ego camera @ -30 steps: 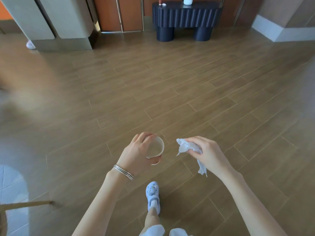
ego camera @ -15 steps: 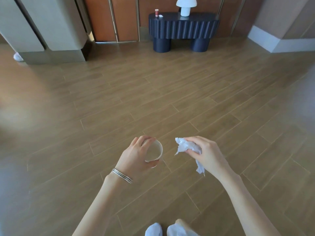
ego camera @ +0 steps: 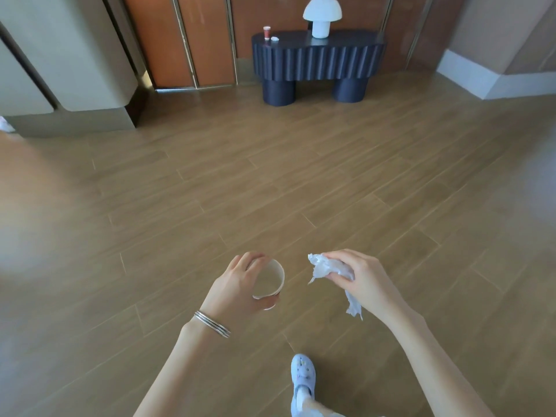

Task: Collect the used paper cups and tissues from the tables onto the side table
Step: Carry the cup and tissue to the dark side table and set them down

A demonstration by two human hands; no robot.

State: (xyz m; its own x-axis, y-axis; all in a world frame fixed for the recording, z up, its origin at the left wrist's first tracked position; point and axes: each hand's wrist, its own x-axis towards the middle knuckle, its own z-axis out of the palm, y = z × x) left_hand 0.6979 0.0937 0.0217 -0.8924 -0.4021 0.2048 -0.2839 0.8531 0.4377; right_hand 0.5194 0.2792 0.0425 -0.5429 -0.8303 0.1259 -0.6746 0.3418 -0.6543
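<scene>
Since the shot half a second back, one white shoe [ego camera: 302, 376] has stepped out ahead at the bottom edge, where before only two toe tips peeked in. Both hands are carrying the same stuff as then. The left hand [ego camera: 237, 284], with a silver bracelet [ego camera: 212, 323] on the wrist, has its grip curled round the paper cup [ego camera: 269, 281], whose mouth is tipped toward the camera. The right hand [ego camera: 364, 278] has its grip pinched on the crumpled tissue [ego camera: 325, 267], and a loose tail of it hangs below the fingers. Cup and tissue are near each other but not touching. Past them it's just a wide run of plank floor [ego camera: 270, 182] all the way across, so plenty of room. At the far end the dark blue bench [ego camera: 319, 58] looks bigger and lower in view than it did before, and the white mushroom lamp [ego camera: 322, 18] on it now shows in full. A red cup [ego camera: 267, 32] stands upright at the bench's left end with a small white scrap [ego camera: 274, 39] just beside it, too tiny to make out. The bench sits against orange-brown wall panels [ego camera: 180, 40]. A rounded grey unit [ego camera: 75, 55] juts out on the left and a wall corner with white skirting [ego camera: 496, 82] on the right, both well apart from the bench.
</scene>
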